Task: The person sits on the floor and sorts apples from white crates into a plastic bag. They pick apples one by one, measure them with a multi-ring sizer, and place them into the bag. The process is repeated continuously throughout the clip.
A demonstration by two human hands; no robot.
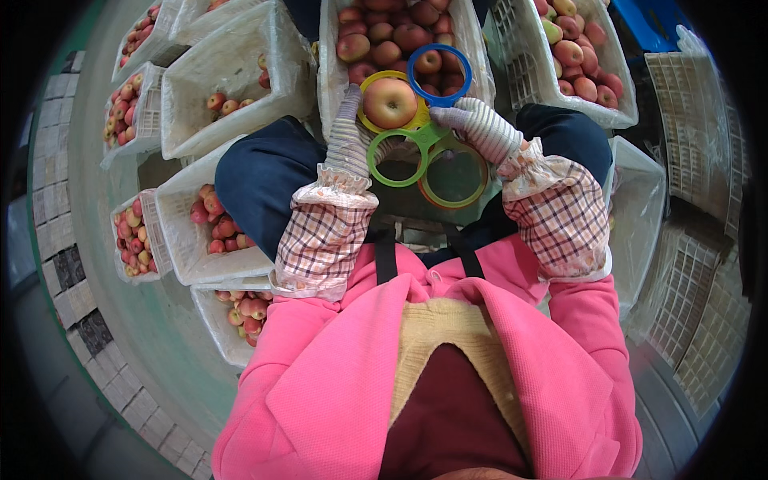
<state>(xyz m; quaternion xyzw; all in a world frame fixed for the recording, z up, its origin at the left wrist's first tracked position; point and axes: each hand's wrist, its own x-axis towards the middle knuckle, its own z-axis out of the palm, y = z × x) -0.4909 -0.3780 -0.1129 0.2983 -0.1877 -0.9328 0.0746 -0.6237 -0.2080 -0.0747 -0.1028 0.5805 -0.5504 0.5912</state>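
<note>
My left hand (348, 141), in a striped knit glove, holds a pale red-yellow apple (390, 105). Its thumb lies along the left side of the fruit, and the other fingers are mostly hidden underneath. The apple sits within the yellow ring of a plastic fruit-sizing gauge, which shows around its edge. My right hand (483, 129), gloved alike, grips this ring gauge (431, 135) near its joined middle. Blue, green and orange rings fan out from there. Just beyond both hands stands a plastic-lined crate (333, 72) of red apples (384, 36).
Lined white crates with apples stand at my left, including a large one (237, 132) holding only a few. Another full apple crate (624, 114) is at the upper right. Crates (690, 132) stand along the right, near a blue plastic object (648, 24).
</note>
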